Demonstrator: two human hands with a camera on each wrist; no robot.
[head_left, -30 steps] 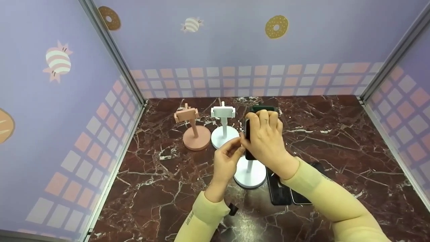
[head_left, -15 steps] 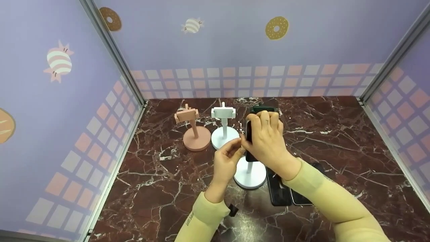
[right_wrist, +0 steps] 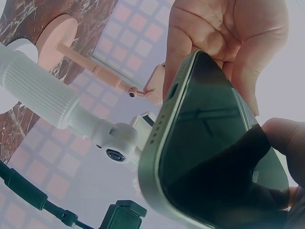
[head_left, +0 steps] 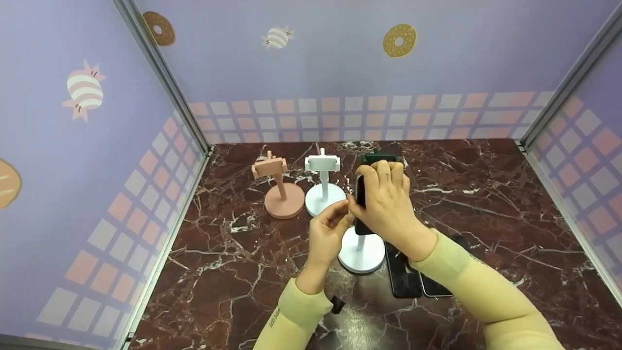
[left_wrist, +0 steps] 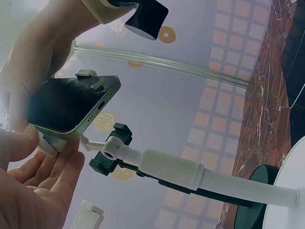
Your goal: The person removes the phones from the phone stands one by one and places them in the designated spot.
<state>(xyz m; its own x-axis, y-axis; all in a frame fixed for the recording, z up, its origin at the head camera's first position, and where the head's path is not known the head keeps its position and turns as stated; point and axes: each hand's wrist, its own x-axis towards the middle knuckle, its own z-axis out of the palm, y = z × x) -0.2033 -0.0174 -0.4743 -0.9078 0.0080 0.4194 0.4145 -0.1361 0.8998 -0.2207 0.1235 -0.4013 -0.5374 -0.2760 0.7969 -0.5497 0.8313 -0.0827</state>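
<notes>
Both forearms, in yellow sleeves, extend forward and converge in front of the body. The right hand (head_left: pixel 384 201) is raised, back toward the head camera, fingers curled over the top edge of a phone (left_wrist: pixel 71 106) and thumb on its left side; the wrist is bent slightly upward. The left hand (head_left: pixel 328 233) sits just below and to the left of the right hand, palm turned inward, fingers loosely curled, thumb and fingertips (left_wrist: pixel 57 162) touching the phone's lower edge. The two hands nearly touch at the thumbs.
</notes>
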